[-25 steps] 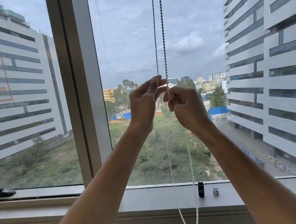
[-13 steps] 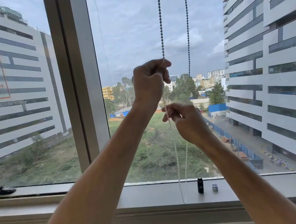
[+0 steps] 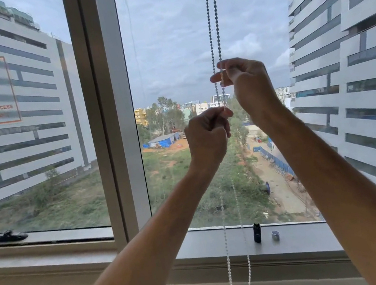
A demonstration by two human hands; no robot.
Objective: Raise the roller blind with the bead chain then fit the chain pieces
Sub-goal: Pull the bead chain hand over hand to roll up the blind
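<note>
A person's right hand (image 3: 248, 83) pinched the bead chain (image 3: 212, 27) high at centre frame while the left hand (image 3: 207, 136), fisted on a strand just below, evidently hauled hand-over-hand to raise the blind, two small chain pieces (image 3: 257, 233) waiting on the sill (image 3: 210, 242) at lower centre.

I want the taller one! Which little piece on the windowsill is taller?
The black piece; it stands taller than the short grey piece beside it.
</note>
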